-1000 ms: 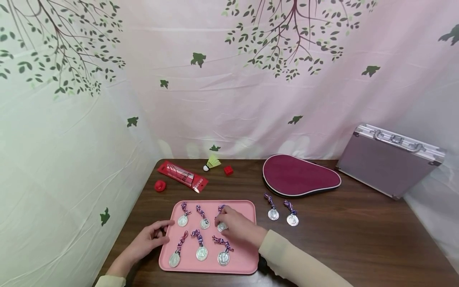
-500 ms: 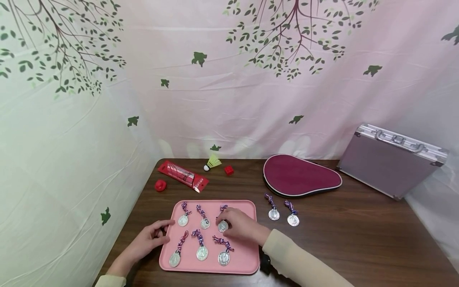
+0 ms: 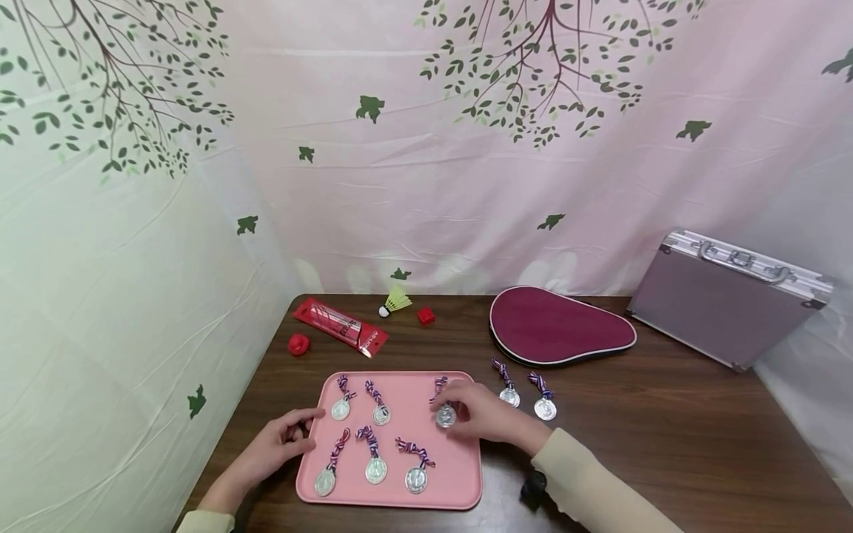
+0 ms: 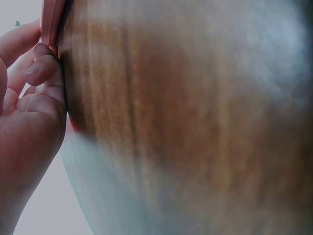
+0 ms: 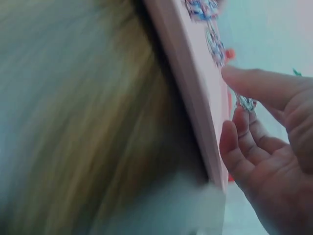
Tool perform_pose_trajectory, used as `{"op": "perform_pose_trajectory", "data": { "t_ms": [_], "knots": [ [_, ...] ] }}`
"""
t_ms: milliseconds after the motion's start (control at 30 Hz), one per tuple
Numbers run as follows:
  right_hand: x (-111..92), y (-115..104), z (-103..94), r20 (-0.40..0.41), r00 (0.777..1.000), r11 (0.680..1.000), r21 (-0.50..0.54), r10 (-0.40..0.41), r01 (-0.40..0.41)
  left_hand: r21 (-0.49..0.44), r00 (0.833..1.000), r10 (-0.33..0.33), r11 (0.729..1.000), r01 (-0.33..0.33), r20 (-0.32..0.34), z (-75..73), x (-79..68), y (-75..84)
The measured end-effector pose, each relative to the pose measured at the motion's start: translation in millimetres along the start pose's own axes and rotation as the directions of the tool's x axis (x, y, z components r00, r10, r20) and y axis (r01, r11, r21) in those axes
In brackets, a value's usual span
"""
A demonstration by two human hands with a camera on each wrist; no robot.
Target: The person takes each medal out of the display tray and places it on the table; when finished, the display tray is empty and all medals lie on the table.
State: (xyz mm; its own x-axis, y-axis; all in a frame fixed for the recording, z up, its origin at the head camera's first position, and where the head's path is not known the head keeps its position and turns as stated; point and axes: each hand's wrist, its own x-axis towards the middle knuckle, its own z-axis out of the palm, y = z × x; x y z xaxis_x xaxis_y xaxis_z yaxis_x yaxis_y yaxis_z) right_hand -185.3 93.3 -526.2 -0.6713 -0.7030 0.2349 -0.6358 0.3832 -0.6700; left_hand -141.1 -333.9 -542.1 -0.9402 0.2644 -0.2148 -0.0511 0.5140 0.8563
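A pink tray (image 3: 373,500) bears several silver medals with knotted striped ribbons. My right hand (image 3: 483,413) pinches one medal (image 3: 446,417) by its disc, low over the tray's right side; its purple ribbon points away from me. In the right wrist view, that medal (image 5: 247,103) shows between thumb and fingertips. My left hand (image 3: 273,444) rests at the tray's left rim, index fingertip and thumb touching the edge. The left wrist view shows its fingers (image 4: 41,68) against the rim. Nearest the held medal lies another medal (image 3: 416,480) in the front row.
Right of the tray, two medals (image 3: 544,409) lie on the brown table (image 3: 653,444). Behind are a maroon paddle case (image 3: 560,326), a silver case (image 3: 726,303), a shuttlecock (image 3: 396,301), a red block (image 3: 426,316), a red packet (image 3: 340,326) and a small red object (image 3: 298,344).
My right hand has moved right, carrying the medal from the middle right of the back row toward the tray's right edge. The left hand has stayed at the rim.
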Motion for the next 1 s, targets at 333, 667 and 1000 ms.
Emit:
{"op": "perform_pose_trajectory", "data": {
  "t_ms": [333,667,1000],
  "knots": [
    [-64,26,-57.7,-0.091,0.995,0.999,-0.004,0.032,-0.033,-0.022,1.0,-0.007,1.0,0.007,0.003,-0.1,-1.4,-0.4],
    [-128,58,-96.6,-0.211,0.973,0.986,-0.121,0.091,-0.118,-0.016,0.999,-0.033,0.999,0.032,-0.003,0.3,-1.5,0.9],
    [-166,85,-108.5,-0.233,0.955,0.953,-0.192,0.186,-0.233,-0.017,1.0,-0.018,1.0,0.018,-0.001,1.6,-1.2,0.4]
  ]
}}
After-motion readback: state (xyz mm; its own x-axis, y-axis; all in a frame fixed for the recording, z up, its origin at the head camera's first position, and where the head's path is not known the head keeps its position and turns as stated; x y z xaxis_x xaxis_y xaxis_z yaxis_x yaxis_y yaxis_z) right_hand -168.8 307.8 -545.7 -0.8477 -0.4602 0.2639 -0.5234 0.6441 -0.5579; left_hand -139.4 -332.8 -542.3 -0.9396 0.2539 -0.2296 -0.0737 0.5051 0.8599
